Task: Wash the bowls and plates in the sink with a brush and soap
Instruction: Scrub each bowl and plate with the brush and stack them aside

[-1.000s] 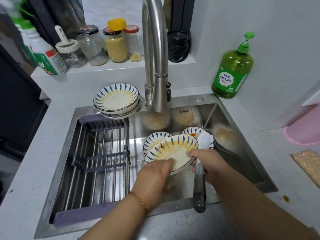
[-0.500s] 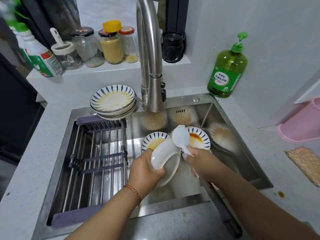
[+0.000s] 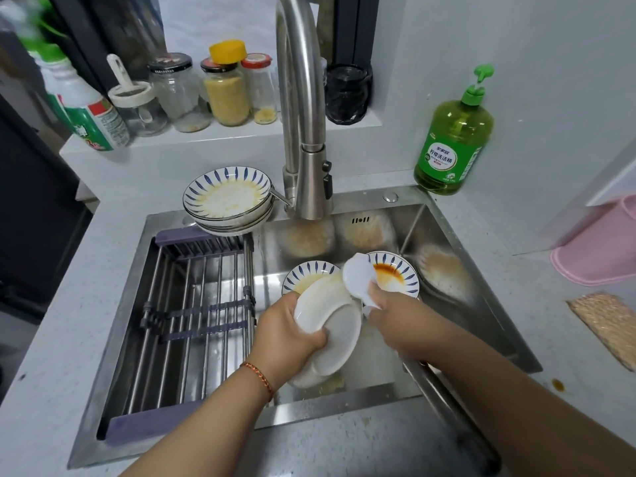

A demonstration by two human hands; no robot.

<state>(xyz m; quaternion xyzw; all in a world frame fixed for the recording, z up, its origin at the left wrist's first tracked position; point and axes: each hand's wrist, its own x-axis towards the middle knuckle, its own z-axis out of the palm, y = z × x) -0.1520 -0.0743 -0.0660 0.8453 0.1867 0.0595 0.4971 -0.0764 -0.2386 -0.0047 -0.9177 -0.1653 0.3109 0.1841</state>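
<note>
Gripping a white plate (image 3: 335, 333) by its near-left rim, the left hand (image 3: 287, 333) has its grip curled round the edge, thumb on the pale underside, which faces up and toward the camera. The plate is tilted, held above the floor of the steel sink (image 3: 464, 321). Just right of it, the right hand (image 3: 395, 316) has its grip wrapped round the neck of a brush (image 3: 359, 280), whose white head rests against the plate's far rim; its dark handle runs back under the right forearm toward the near sink edge.

Beyond the 2 hands, 2 blue-striped bowls lie in the sink: 1 with yellow residue (image 3: 308, 275) behind the plate, 1 with orange sauce (image 3: 395, 275) behind the brush head. Left of the left hand, a drying rack (image 3: 203, 311) spans the sink. Farther off, a stack of striped plates (image 3: 229, 199) sits at the sink's far-left corner beside the faucet (image 3: 304, 132). On the bench far right of the right hand stands a green soap bottle (image 3: 454, 142).
</note>
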